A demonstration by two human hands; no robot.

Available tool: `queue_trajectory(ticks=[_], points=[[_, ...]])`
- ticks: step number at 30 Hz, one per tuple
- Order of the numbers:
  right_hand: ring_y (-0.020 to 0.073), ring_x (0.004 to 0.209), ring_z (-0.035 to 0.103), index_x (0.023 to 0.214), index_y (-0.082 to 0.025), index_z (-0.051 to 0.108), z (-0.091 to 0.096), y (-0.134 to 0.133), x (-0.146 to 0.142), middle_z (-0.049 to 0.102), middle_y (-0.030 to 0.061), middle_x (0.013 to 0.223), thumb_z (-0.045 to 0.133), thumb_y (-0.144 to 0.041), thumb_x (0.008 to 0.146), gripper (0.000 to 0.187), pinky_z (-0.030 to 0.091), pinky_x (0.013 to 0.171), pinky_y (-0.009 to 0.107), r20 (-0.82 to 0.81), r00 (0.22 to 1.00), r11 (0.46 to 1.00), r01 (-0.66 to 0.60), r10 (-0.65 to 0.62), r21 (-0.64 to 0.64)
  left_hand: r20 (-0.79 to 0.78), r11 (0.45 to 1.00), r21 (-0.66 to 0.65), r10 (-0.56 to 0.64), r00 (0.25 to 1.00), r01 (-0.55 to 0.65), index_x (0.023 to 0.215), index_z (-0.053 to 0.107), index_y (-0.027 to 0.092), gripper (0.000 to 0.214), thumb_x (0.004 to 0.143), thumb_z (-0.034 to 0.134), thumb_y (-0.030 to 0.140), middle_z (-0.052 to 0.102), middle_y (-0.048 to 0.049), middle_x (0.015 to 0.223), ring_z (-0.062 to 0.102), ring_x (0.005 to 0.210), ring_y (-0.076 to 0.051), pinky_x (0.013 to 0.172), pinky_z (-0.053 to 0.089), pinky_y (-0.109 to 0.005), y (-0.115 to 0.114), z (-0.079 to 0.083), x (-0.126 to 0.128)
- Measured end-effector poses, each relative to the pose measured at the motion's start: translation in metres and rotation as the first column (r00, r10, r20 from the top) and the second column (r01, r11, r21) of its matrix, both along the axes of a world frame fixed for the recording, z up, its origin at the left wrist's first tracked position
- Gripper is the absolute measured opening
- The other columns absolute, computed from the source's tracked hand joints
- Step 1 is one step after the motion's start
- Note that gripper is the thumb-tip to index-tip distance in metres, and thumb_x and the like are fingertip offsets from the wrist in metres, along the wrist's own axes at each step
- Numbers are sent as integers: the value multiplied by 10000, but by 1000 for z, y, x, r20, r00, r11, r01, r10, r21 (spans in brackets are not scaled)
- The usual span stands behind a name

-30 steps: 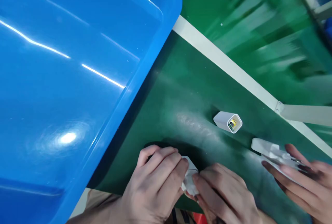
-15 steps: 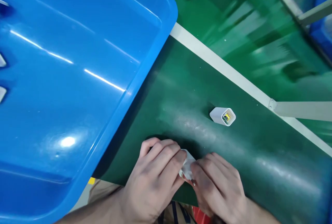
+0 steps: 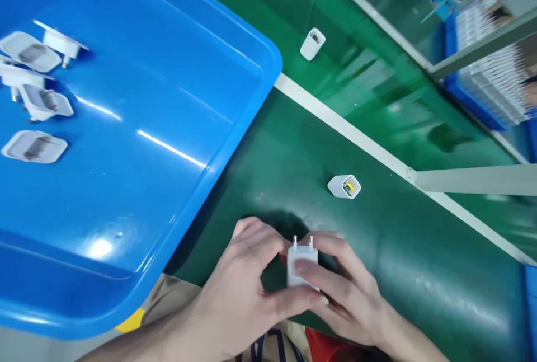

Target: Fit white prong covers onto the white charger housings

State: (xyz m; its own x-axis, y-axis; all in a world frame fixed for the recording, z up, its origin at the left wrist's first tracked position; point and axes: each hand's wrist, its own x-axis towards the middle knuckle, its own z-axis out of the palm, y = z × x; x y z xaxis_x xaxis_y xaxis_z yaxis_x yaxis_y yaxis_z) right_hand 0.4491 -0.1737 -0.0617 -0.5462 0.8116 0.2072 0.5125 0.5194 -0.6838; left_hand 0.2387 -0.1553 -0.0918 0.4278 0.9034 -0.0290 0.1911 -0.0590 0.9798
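A white plug charger (image 3: 302,264) with two round metal pins pointing away from me is held low over the green work surface. My right hand (image 3: 352,289) grips it, with a finger across its flat face. My left hand (image 3: 247,289) is closed around it too, thumb along the bottom end and fingers at the left side. Just beyond the hands, a white charger housing (image 3: 334,187) lies on the green surface, its open end showing a yellow part and a green board inside.
To the left stands a large blue tray (image 3: 268,60) holding several white plug caps (image 3: 36,146) with pins. Past a pale metal bar (image 3: 335,121) lies another white housing (image 3: 310,48). A pale post (image 3: 482,178) and a blue crate (image 3: 457,88) with white pieces are at the right.
The charger has turned in my hands, so its two pins and flat face now show. My fingers have shifted around it. The view has moved, bringing more of the tray's plug caps into sight.
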Motion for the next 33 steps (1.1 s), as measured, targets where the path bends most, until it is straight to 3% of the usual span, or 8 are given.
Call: queue_trajectory(ticks=[5,10,15,20,24,27,31,33], points=[[238,1041,632,1301,-239,613,0,-2,-11,620,87,1156,615,-220,1040,261,589,873,420,-186,974,991,116,-127,-68,-4,993,-117,-6,1000,5,944,664,276,224,837,846,352,689,63,945,570,962,-183,823,456,-306,-1,3,-6],[205,927,631,1270,-256,651,2,-9,-17,620,50,1052,709,-176,968,318,569,770,357,-237,948,976,193,-213,-105,15,989,-150,0,1000,2,988,674,303,160,871,783,320,695,68,984,583,991,-175,848,466,-299,-7,6,-6],[191,860,602,1244,-230,664,-4,-17,-20,598,51,1001,693,-147,955,302,554,700,340,-251,947,976,214,-200,30,66,969,-246,-2,998,18,937,696,285,113,856,767,320,697,63,924,623,916,-165,819,467,-305,-10,8,-3],[216,902,603,1277,-211,640,-5,-16,-17,579,76,1032,639,-109,965,329,591,735,388,-139,980,976,164,-143,147,98,959,-279,-16,995,43,992,702,287,161,847,773,289,702,51,955,652,921,-168,810,491,-302,-11,6,-5],[278,1013,619,1419,-208,510,3,-13,-7,610,126,1143,652,-303,1015,439,598,827,462,-131,991,998,46,-39,53,73,989,-148,-21,997,31,1052,673,296,247,845,802,254,703,48,1024,651,969,-166,841,510,-293,-11,3,-9],[285,1030,607,1461,-200,419,13,-6,-1,620,143,1176,594,-496,1040,544,578,843,455,-136,986,994,89,-97,-67,4,997,68,-49,999,48,1160,634,302,314,893,783,232,692,25,1137,626,1073,-184,896,510,-303,-8,1,-9],[204,855,585,1207,-202,561,16,7,0,640,69,998,568,-360,1076,205,509,767,349,137,989,997,70,-65,-34,-118,956,266,-94,988,123,1254,585,248,244,1018,644,258,673,-27,1171,605,1098,-201,947,478,-337,-4,-5,-5],[171,764,559,1096,-206,564,11,12,0,635,29,896,535,-291,1091,90,471,716,319,146,989,997,26,-15,-72,-151,939,314,-99,984,143,1224,582,218,178,1051,582,263,676,-38,1163,602,1107,-205,972,459,-349,-3,-9,-3]])
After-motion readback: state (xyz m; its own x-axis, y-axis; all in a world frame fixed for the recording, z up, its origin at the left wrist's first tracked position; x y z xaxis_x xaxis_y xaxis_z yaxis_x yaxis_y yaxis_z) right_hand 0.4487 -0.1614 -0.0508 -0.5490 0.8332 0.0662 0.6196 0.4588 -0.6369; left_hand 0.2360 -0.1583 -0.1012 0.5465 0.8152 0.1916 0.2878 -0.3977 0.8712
